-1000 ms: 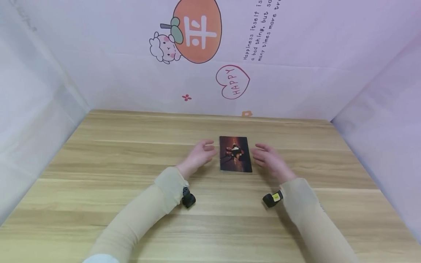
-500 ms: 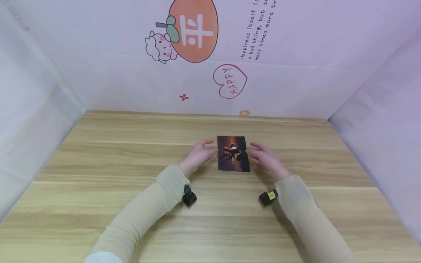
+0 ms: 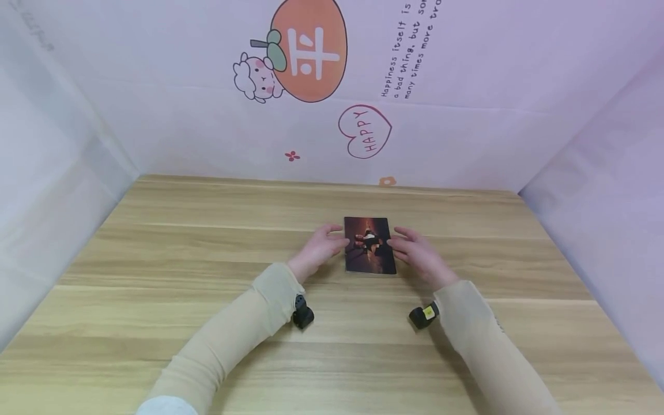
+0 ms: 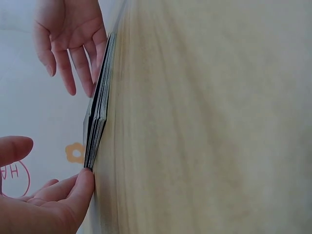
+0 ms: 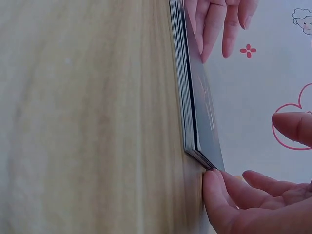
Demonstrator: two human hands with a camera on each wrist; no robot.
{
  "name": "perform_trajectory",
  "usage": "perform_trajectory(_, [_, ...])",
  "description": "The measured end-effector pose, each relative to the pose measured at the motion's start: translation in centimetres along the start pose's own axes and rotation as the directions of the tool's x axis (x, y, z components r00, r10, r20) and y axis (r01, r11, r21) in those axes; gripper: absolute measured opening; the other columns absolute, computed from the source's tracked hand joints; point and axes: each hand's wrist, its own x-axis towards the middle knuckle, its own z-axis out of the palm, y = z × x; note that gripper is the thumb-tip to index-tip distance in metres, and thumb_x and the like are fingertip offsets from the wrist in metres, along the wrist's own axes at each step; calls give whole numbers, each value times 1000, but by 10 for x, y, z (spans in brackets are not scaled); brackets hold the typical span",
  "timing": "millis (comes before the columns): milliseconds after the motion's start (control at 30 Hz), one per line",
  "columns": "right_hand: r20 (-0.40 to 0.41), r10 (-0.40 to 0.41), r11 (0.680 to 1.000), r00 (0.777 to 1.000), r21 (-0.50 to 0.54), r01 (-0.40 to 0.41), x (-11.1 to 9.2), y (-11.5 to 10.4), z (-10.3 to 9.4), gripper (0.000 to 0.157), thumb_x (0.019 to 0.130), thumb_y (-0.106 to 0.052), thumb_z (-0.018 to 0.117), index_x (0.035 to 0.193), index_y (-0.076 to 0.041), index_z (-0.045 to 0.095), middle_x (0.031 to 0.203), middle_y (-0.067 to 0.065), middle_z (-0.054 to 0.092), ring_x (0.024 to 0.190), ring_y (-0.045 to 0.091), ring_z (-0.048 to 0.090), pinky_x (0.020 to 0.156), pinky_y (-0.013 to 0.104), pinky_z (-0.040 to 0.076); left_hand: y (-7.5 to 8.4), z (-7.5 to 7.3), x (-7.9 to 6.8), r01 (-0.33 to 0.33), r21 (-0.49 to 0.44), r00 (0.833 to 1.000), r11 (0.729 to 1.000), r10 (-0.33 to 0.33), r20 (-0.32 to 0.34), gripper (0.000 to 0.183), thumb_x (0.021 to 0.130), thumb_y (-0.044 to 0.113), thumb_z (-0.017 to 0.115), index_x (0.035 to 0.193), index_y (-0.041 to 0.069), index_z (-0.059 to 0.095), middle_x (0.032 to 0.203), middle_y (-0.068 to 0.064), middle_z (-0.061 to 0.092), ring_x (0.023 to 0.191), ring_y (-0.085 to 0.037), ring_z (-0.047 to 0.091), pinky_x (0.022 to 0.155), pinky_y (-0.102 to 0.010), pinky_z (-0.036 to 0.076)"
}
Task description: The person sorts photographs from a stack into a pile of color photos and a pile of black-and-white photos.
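Observation:
A stack of picture cards [image 3: 369, 259] lies flat on the wooden table, its top card showing figures against a dark red background. Edge on, its several thin layers show in the left wrist view. My left hand [image 3: 323, 249] is at the left side of the stack, fingertips touching its edge, the thumb [image 4: 14, 148] held apart. From the other side my right hand [image 3: 420, 253] touches the right edge with its fingertips [image 5: 213, 183]. Its thumb [image 5: 295, 127] also stands away from the cards. The fingers of both hands are loosely extended.
The wood-grain table [image 3: 332, 369] runs back to a white printed cloth [image 3: 456, 144] with a heart, an orange fruit and lettering. White cloth walls [image 3: 52, 173] flank the left and right. A small black camera [image 3: 303, 314] sits at each wrist.
My right hand has moved left until its fingertips meet the stack's right edge. The left hand has moved slightly right to its left edge. The stack has hardly moved.

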Motion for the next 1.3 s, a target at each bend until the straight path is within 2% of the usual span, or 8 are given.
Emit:
perform_trajectory(567, [-33,16,1000,999,-26,-16,-2,-3,4,64,98,-9,45,148,7,10,152,30,18,140,38,25,116,44,25,2,2,-4,-13,40,1000,999,13,-4,50,93,6,54,138,-8,38,134,-28,49,124,-35,51,102,-42,45])
perform_trajectory(800, [-49,3,999,999,-36,-5,-3,-4,5,62,98,-8,44,148,7,11,151,30,21,140,38,26,116,43,25,3,2,-4,-16,89,1000,996,17,-15,49,93,7,54,138,-6,41,134,-27,50,124,-35,51,103,-42,44])
perform_trajectory(1033, [-162,-17,1000,987,-14,15,-4,-3,7,57,97,-5,44,148,3,20,149,25,31,134,37,38,111,41,35,2,2,-2,-28,109,999,994,32,-37,46,93,8,53,137,-5,43,134,-25,51,124,-35,51,104,-41,44])
perform_trajectory(1200, [-201,-49,998,978,-55,39,-1,-1,6,55,96,-4,47,146,2,26,146,24,37,130,35,44,105,37,42,3,-3,-2,-51,121,997,991,57,-53,48,91,3,56,137,-6,42,133,-23,53,121,-33,54,102,-37,46])
perform_trajectory(1300, [-212,-65,996,975,-80,49,1,0,7,54,95,-3,49,145,3,30,144,24,41,128,35,46,100,34,47,3,-8,-2,-36,108,997,993,44,-67,50,89,0,58,137,-4,43,131,-20,56,116,-31,58,95,-35,51])
